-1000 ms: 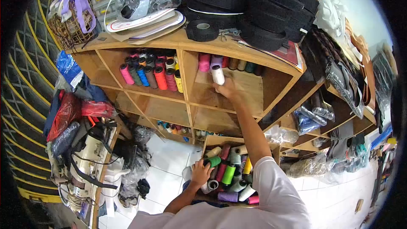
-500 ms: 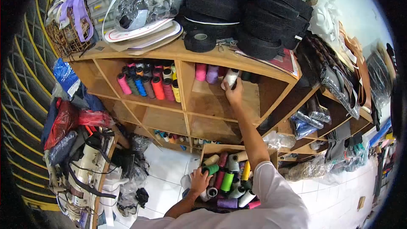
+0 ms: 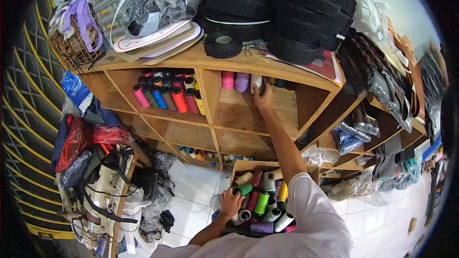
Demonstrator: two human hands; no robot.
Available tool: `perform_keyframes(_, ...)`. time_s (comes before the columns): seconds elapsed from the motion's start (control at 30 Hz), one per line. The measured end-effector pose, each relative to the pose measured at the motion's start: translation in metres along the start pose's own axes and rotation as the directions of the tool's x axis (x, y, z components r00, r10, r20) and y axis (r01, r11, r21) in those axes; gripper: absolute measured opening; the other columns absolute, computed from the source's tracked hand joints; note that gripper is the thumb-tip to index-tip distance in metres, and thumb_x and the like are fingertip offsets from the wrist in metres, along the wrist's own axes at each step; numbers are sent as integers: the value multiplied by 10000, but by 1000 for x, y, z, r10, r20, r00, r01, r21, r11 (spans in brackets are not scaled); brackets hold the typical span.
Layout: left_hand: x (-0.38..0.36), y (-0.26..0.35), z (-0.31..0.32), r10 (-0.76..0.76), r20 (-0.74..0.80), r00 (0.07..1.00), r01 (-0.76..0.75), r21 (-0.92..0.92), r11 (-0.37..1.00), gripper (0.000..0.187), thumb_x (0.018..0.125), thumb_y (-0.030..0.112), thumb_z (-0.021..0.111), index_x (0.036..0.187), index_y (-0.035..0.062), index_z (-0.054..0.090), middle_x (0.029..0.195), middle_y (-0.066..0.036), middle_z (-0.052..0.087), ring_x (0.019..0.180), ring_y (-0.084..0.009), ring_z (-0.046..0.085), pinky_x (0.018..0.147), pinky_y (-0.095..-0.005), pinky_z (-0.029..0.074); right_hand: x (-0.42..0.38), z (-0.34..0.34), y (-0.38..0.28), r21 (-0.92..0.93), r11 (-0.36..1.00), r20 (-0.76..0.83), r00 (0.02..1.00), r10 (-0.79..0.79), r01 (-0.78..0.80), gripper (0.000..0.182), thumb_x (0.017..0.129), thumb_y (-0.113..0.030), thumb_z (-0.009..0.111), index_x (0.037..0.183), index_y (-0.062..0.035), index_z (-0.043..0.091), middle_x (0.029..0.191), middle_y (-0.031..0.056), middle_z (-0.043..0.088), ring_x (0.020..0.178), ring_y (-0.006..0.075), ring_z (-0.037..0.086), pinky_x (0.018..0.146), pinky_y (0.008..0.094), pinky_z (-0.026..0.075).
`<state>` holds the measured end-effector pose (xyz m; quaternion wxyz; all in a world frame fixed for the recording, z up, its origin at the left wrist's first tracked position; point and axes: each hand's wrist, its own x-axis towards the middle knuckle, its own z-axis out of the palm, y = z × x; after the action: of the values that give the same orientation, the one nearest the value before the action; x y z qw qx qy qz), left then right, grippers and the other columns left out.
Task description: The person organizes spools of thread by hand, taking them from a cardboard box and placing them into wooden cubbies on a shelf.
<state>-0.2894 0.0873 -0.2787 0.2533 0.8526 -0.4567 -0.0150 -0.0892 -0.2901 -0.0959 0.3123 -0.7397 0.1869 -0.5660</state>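
Observation:
My right hand (image 3: 264, 99) reaches into the upper right shelf compartment, its fingers wrapped round a white thread spool (image 3: 256, 82). That spool stands beside a purple spool (image 3: 242, 82), with a pink spool (image 3: 228, 80) further left. Dark spools (image 3: 280, 82) sit behind and right of my fingers, partly hidden. Low down, my left hand (image 3: 231, 204) is closed on a dark green thread spool (image 3: 243, 189) at the left side of an open box (image 3: 258, 165). Inside the box lie several loose spools, among them a bright green spool (image 3: 262, 203) and a white spool (image 3: 284, 222).
Rows of coloured spools (image 3: 179, 99) fill part of the neighbouring compartment. Black webbing rolls (image 3: 306, 14) and a plastic bag (image 3: 165, 2) are piled on the wooden shelf unit (image 3: 203, 62). A sewing machine (image 3: 103, 184) stands at left; bagged goods (image 3: 354, 136) occupy the right shelves.
My right hand has pushed the white spool further back and slightly left, more upright beside the purple one. My left hand keeps its hold on the green spool. The view has shifted slightly.

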Motion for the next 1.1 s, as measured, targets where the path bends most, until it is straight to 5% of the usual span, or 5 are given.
perform_keyframes(0.13,0,0,2,34,-44,998,-33,15,999,335,918,365,625,1088,77,624,1168,-217,442,996,-398,445,803,-544,357,-3,0,4,-207,972,46,991,125,-113,549,739,-243,772,1125,104,590,1172,330,569,1140,478,507,982,521,416)
perform_keyframes(0.23,0,0,4,19,-31,999,-18,37,999,330,921,363,622,1073,70,629,1177,-223,443,998,-399,447,803,-542,358,-3,1,-3,-149,988,32,999,-25,29,525,751,-225,762,1125,98,586,1134,329,578,1126,488,499,984,527,415)
perform_keyframes(0.43,3,-2,5,23,-21,1000,-22,57,998,339,926,402,607,1094,111,648,1166,-189,471,971,-374,472,771,-533,374,-2,0,6,-258,966,109,994,19,10,642,776,-334,770,1235,58,553,1125,312,621,1089,488,563,959,503,446)
perform_keyframes(0.67,2,-5,10,24,-43,999,-23,38,999,337,924,398,613,1097,111,649,1168,-189,467,977,-383,471,782,-545,379,2,-8,-18,-161,981,141,981,131,-108,638,753,-306,814,1216,57,565,1076,291,644,1045,472,602,895,478,491)
perform_keyframes(1.1,1,-5,9,34,-59,998,-33,31,999,339,920,385,628,1118,110,629,1186,-193,475,979,-382,475,776,-554,375,3,-3,-15,-278,951,167,969,182,-131,720,652,-321,874,1216,25,590,1116,266,657,1062,435,618,915,462,497)
